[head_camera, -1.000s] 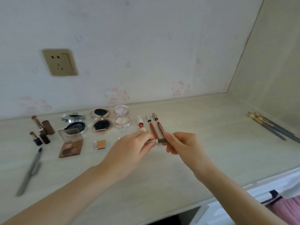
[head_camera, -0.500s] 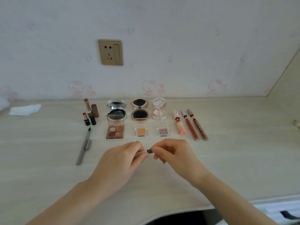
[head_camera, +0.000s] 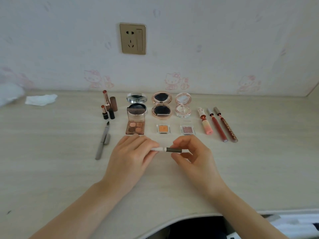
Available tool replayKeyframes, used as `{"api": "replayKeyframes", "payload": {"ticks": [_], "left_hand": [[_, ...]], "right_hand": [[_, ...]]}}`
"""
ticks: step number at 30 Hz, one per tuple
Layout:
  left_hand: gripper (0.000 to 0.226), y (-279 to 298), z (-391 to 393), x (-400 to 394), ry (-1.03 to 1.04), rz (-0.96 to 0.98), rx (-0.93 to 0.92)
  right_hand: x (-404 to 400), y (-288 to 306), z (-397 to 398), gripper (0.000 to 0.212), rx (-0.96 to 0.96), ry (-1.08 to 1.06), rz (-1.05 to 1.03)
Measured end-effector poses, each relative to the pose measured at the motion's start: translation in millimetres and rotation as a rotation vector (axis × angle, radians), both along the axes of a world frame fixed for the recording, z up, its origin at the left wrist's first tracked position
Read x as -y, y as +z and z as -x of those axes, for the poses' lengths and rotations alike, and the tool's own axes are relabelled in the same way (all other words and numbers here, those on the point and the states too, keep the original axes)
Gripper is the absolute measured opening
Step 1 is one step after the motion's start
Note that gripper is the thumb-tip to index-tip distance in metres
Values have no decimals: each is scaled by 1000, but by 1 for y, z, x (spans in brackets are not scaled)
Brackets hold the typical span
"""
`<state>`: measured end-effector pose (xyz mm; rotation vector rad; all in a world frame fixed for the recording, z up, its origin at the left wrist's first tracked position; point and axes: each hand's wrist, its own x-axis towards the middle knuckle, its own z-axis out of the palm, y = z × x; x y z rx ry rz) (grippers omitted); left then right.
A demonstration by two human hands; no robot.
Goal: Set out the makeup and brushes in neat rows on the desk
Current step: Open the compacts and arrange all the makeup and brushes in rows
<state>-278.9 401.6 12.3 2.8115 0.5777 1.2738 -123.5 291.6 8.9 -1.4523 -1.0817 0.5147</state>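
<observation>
Pen point(head_camera: 166, 149) now pulled longer between left hand point(head_camera: 131, 152) and right hand point(head_camera: 191, 152), both pinching it, uncapping likely, placement pending.

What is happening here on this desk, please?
A person is laying out makeup on the desk. The left hand and the right hand together hold a slim pencil, white at one end and dark at the other. Behind the hands, open compacts, small eyeshadow pans, lipsticks and lip glosses already lie in rows.
</observation>
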Motion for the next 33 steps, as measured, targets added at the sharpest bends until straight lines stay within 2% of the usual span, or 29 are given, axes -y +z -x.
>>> {"api": "replayKeyframes", "payload": {"ticks": [7, 12, 18, 25, 33], "left_hand": [[13, 0, 0, 1, -3, 15, -12], [12, 3, -4, 6, -40, -78, -42], [26, 6, -5, 13, -6, -91, -112], [36, 5, -4, 12, -85, 69, -114], [40, 12, -4, 13, -68, 125, -101]], "right_hand": [[1, 1, 1, 26, -23, 6, 6], [2, 4, 4, 15, 47, -22, 20], [2, 3, 5, 24, 125, -19, 8], [4, 1, 5, 15, 163, 0, -11], [6, 2, 5, 13, 203, 46, -38]]}}
